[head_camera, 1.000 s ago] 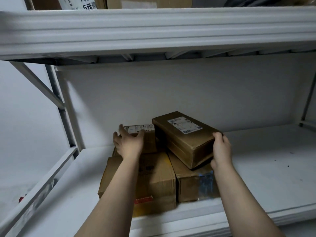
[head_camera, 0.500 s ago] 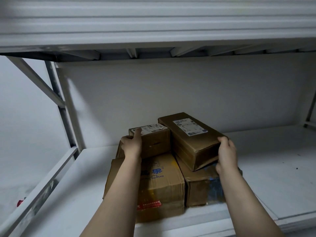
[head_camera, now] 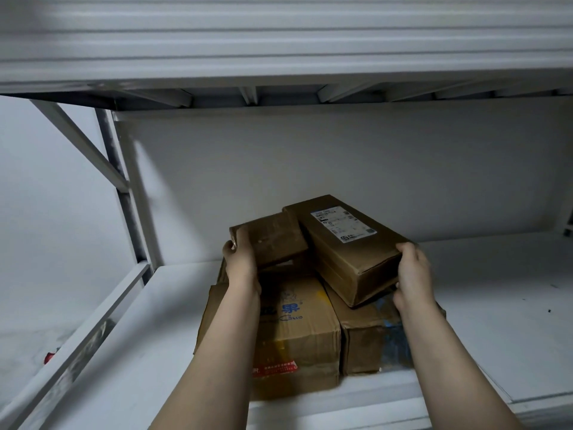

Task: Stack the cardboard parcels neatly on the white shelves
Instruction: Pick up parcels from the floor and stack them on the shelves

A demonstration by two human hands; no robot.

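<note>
- Brown cardboard fills the middle of the head view. Four parcels sit grouped left of centre on the white shelf [head_camera: 496, 321], below the ribbed edge of the upper shelf [head_camera: 279, 41] across the top of the frame.
- The small parcel [head_camera: 276, 240], centre-left, has changed most. Half a second ago it sat flat with its label upward. Now it is raised and tilted, with a plain face showing.
- The left hand [head_camera: 242, 265] grips its near left corner, thumb on the side and fingers curled over the top.
- The long labelled parcel [head_camera: 347, 243], just right of centre, lies skewed as before across the two lower parcels, touching the small one.
- The right hand [head_camera: 412, 274] holds its near right corner. The fingers curl over the top edge and the thumb sits low on the near end.
- Beneath, the printed carton [head_camera: 297, 336] and the taped parcel [head_camera: 366, 336] lie side by side, unmoved.
- In my judgement the top layer is being re-laid. The small parcel is mid-turn, and the long one needs squaring before the stack counts as neat.
</note>
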